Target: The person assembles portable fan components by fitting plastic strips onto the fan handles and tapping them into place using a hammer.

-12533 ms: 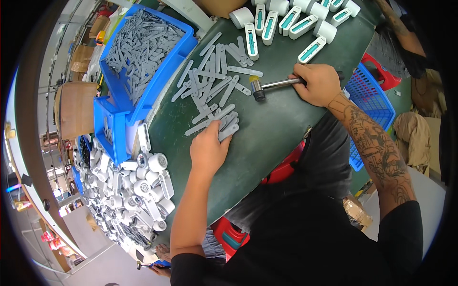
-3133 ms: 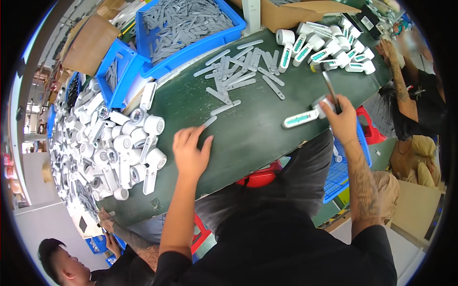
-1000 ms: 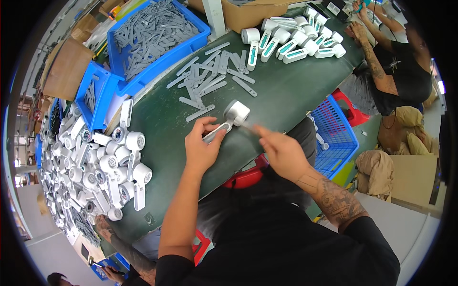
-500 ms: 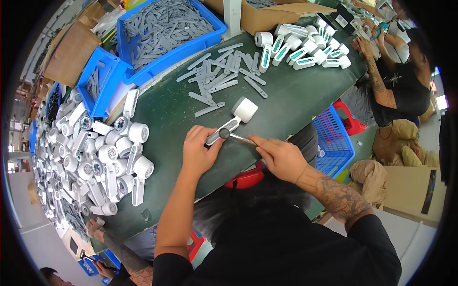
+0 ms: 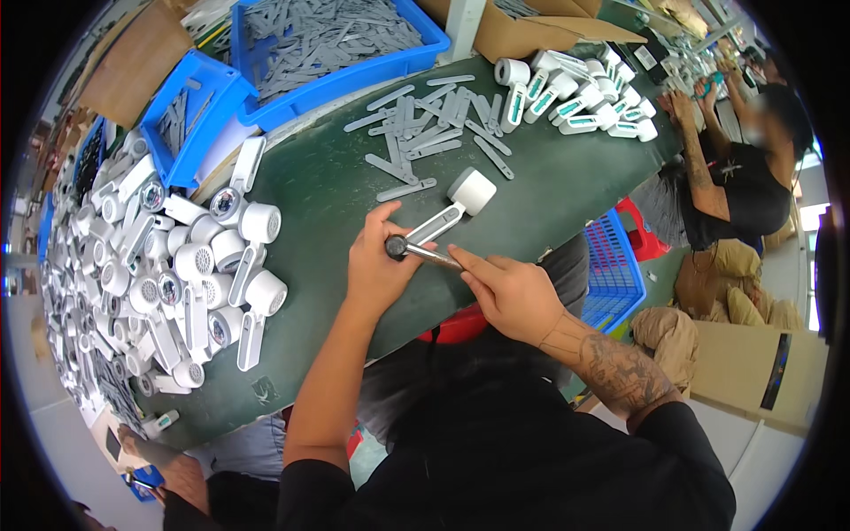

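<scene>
On the green tabletop lies a white handheld fan [image 5: 471,191] with a grey strip along its handle, its round head pointing away to the right. My left hand [image 5: 376,265] is closed round the lower end of that handle, the index finger raised above it. A small hammer [image 5: 438,257] with a round dark head and metal shaft is gripped in my right hand [image 5: 516,296]. The hammer head is over the handle's lower end and hides it; whether they touch I cannot tell. Beyond the fan lie several loose grey strips [image 5: 434,140].
White fans [image 5: 195,261] are heaped at the left. Fans with green inside their handles [image 5: 575,111] lie at the far right. A blue bin [image 5: 354,80] of grey strips and a smaller blue bin [image 5: 211,119] stand behind. A co-worker [image 5: 739,177] sits at right; another person's arm [image 5: 177,473] shows lower left.
The hammer head has shifted left along the handle to its lower end. My left index finger has lifted. The whole view has turned slightly, and the lower-left co-worker's arm has moved.
</scene>
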`<state>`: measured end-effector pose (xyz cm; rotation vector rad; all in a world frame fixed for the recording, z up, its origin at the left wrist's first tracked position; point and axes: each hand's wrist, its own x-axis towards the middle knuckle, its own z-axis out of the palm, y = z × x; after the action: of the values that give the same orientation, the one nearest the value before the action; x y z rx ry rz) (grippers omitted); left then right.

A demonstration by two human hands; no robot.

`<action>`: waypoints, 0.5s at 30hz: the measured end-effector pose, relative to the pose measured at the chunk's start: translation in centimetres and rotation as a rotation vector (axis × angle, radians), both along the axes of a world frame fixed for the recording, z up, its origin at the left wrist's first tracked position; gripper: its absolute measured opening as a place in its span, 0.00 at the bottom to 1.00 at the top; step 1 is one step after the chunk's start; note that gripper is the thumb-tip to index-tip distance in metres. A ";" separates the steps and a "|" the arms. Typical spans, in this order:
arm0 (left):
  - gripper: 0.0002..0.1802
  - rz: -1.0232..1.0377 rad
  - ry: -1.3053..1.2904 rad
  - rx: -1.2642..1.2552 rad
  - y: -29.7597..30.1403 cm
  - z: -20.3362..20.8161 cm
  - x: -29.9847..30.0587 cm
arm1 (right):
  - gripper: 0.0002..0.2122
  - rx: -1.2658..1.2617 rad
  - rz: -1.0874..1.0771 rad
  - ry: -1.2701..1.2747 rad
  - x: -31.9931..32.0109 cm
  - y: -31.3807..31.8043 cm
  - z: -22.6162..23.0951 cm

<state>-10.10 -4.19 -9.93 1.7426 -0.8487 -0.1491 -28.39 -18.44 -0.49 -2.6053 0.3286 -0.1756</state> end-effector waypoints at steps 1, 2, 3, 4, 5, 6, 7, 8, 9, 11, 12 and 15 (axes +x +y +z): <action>0.40 -0.016 0.008 -0.026 -0.2 0.1 -0.3 | 0.20 -0.002 -0.003 0.002 -0.3 0.0 -0.5; 0.40 -0.019 0.003 -0.032 -0.2 0.1 -0.3 | 0.20 0.022 0.010 -0.034 -0.4 -0.2 -1.5; 0.42 0.006 0.016 -0.017 -0.2 0.1 -0.5 | 0.20 0.044 0.021 -0.071 -0.5 -0.4 -2.1; 0.43 0.026 0.026 -0.003 -0.1 0.0 -0.5 | 0.20 0.034 0.012 -0.079 -0.3 -0.5 -1.9; 0.41 0.049 -0.014 0.060 -0.1 0.4 -0.6 | 0.21 0.124 0.007 -0.110 -0.3 -1.1 -1.7; 0.40 0.071 -0.056 0.119 0.6 1.0 -0.8 | 0.21 0.212 0.001 -0.145 -0.2 -1.7 -1.4; 0.35 0.067 -0.270 0.140 1.7 1.0 -0.7 | 0.21 0.188 -0.044 -0.152 -0.3 -2.5 -1.0; 0.30 0.068 -0.487 0.148 3.2 0.9 -0.4 | 0.20 0.213 -0.142 -0.124 0.2 -4.2 -0.4; 0.20 0.067 -0.558 0.170 5.0 1.3 -0.7 | 0.20 0.239 -0.248 -0.098 0.4 -6.4 0.3; 0.18 0.142 -0.624 0.302 9.4 2.5 -1.5 | 0.17 0.228 -0.398 -0.141 0.4 -12.0 0.8; 0.18 0.217 -0.665 0.391 11.4 2.7 -2.1 | 0.15 0.182 -0.451 -0.202 0.2 -15.6 0.0; 0.15 0.441 -0.794 0.547 16.1 1.9 -2.6 | 0.15 -0.155 -0.613 -0.252 -0.2 -26.3 -1.2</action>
<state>-12.67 11.94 -8.07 2.5168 -1.0017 0.7110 -28.56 -44.72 -1.70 -2.5080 1.0449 -0.7552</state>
